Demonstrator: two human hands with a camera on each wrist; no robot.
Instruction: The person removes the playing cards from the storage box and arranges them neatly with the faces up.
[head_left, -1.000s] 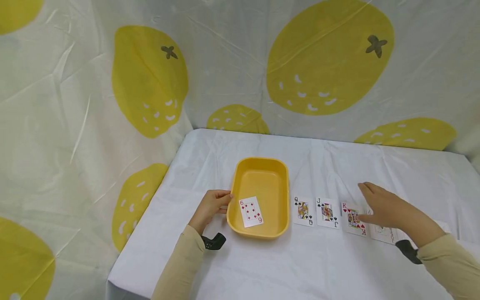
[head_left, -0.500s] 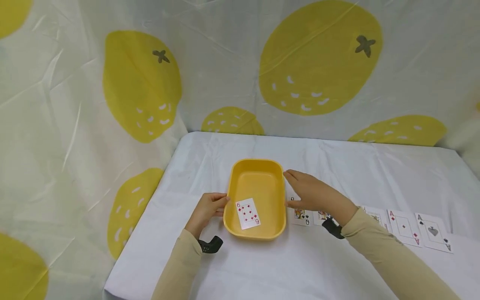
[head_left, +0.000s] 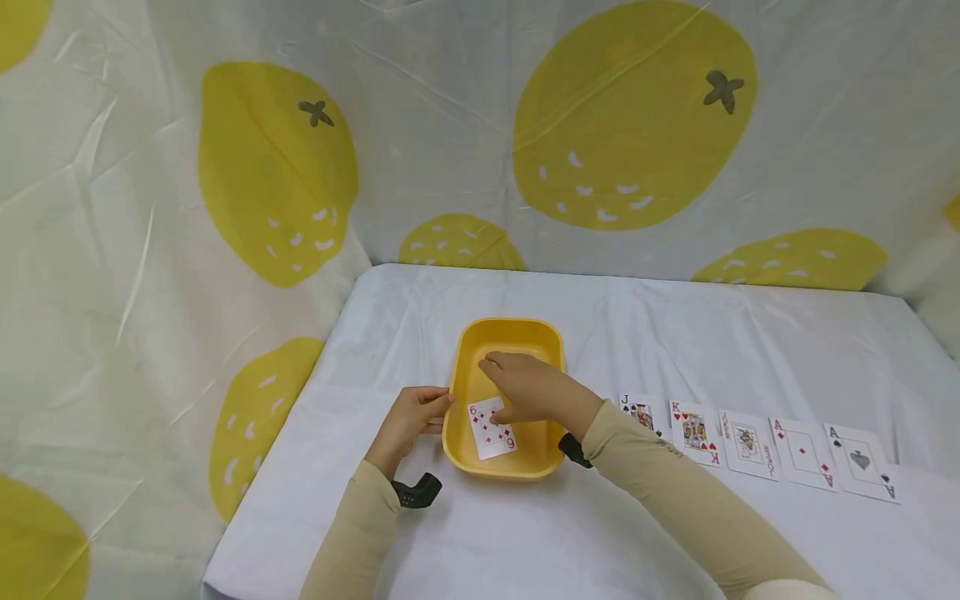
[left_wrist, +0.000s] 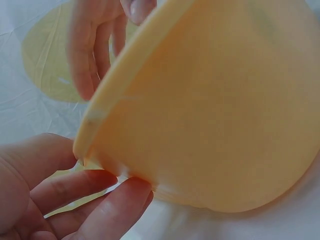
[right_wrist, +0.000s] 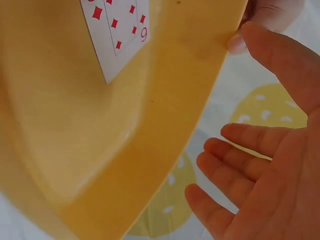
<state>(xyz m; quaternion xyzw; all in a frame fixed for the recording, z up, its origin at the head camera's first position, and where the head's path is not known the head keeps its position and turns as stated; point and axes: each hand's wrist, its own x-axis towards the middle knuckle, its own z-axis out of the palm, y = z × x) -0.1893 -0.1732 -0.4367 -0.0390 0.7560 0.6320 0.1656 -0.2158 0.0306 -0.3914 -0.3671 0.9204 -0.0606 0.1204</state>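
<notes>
The left hand (head_left: 408,417) pinches the near left rim of the yellow tub (head_left: 461,392), steadying it. The right hand (head_left: 528,387) hovers over the tub with loose, spread fingers, apparently holding nothing. One card, the six of diamonds (head_left: 491,427), lies inside. Five cards remain in the row (head_left: 750,433) on the white cloth (head_left: 675,333): J, K, a joker perhaps, two aces.
</notes>
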